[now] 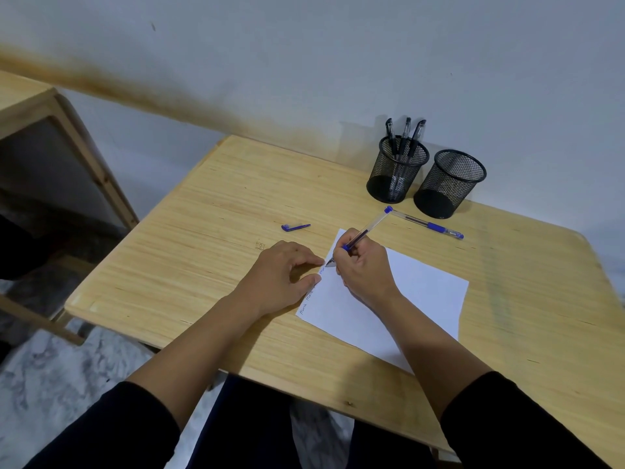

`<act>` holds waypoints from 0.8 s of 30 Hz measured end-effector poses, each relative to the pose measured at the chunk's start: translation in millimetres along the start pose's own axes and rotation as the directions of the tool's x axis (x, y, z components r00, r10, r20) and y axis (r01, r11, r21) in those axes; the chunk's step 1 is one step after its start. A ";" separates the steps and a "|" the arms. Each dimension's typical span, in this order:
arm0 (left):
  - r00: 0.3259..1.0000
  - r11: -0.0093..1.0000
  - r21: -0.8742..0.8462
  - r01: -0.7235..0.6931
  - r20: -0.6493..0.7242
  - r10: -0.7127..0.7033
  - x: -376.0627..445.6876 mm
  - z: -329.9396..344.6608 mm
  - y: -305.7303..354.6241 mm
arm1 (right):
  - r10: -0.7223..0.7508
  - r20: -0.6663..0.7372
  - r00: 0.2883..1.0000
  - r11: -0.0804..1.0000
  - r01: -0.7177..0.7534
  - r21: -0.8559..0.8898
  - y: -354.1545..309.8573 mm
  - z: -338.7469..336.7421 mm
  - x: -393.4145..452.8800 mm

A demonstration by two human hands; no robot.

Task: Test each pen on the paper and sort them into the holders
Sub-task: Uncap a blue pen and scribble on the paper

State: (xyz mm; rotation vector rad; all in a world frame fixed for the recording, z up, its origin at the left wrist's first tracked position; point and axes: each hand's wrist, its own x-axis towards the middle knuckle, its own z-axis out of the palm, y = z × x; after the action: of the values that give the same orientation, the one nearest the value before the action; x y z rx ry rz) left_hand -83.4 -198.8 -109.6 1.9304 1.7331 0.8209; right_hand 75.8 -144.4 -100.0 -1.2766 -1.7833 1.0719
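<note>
Two black sleeves (527, 431) are lying nearest the camera, pushed up off bare forearms that are reaching over the pale, straight-grained wooden table (216, 204). The right hand (365, 269) is curling its fingers round a clear-barrelled blue pen (363, 235), pinching it low on its blue grip and pressing the tip onto the flat white sheet of paper (416, 299) near its 10 o'clock corner, where small handwritten marks are running along the edge. The left hand (287, 272) is resting with loosely bent fingers, its fingertips pressing the paper's left edge and holding nothing. A blue pen cap (295, 227) is lying on bare wood at 11 o'clock from the hands. A second, capped blue pen (427, 226) is lying just beyond the paper at 1 o'clock. Behind it two round black wire-mesh holders are standing close together by the wall: the left holder (397, 170) is carrying three black pens (406, 137), the right holder (449, 182) is showing only mesh. A wooden frame (84, 157) is standing at 9 o'clock, apart from the table.
</note>
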 end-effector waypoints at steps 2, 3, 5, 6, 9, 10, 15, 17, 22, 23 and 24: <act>1.000 1.000 -0.007 0.003 0.001 -0.003 0.0 0.2 0.0 | -0.001 -0.004 1.000 1.000 0.001 -0.001 0.5 -0.3 0.0; 1.000 1.000 -0.009 0.005 0.002 -0.005 0.0 0.2 -0.2 | -0.005 -0.002 1.000 1.000 0.005 -0.001 0.4 -0.2 -0.1; 1.000 1.000 -0.011 0.009 0.010 -0.009 0.2 0.1 -0.3 | -0.011 0.001 1.000 1.000 0.011 -0.008 0.3 0.1 0.1; 1.000 1.000 -0.008 0.009 0.011 -0.009 0.2 0.1 -0.2 | -0.012 -0.003 1.000 1.000 0.012 -0.015 0.4 0.1 0.4; 1.000 1.000 -0.010 0.011 0.007 -0.011 -0.3 0.3 -0.7 | -0.008 -0.013 1.000 1.000 0.007 -0.028 1.5 0.7 0.9; 1.000 1.000 -0.014 0.015 0.006 -0.014 -0.7 0.1 -0.8 | -0.005 -0.016 1.000 1.000 0.005 -0.028 1.8 1.0 0.8; 1.000 1.000 -0.007 0.014 0.011 -0.013 0.4 -0.2 0.4 | 0.025 -0.051 0.998 0.999 -0.024 0.031 4.8 -0.4 2.8; 0.997 0.994 -0.090 0.068 -0.016 -0.070 2.9 -2.2 2.0 | 0.068 -0.088 0.994 0.990 -0.056 0.131 3.5 -2.9 3.5; 0.934 0.985 -0.123 0.120 -0.322 -0.154 24.5 -9.8 -5.9 | 0.134 -0.135 0.982 0.953 -0.090 0.291 -5.6 -14.1 3.1; 0.927 0.983 -0.094 0.160 -0.328 -0.183 29.8 -10.5 -8.8 | 0.137 -0.139 0.981 0.952 -0.092 0.292 -7.1 -16.9 3.7; 0.927 0.976 -0.075 0.205 -0.306 -0.218 35.4 -10.1 -12.9 | 0.144 -0.140 0.980 0.951 -0.097 0.294 -9.1 -19.9 4.4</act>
State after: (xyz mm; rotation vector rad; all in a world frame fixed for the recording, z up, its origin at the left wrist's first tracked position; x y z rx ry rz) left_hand -97.9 -162.9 -105.4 1.6147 2.0453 1.1183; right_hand 88.4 -137.3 -83.1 -1.2652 -1.3876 1.2100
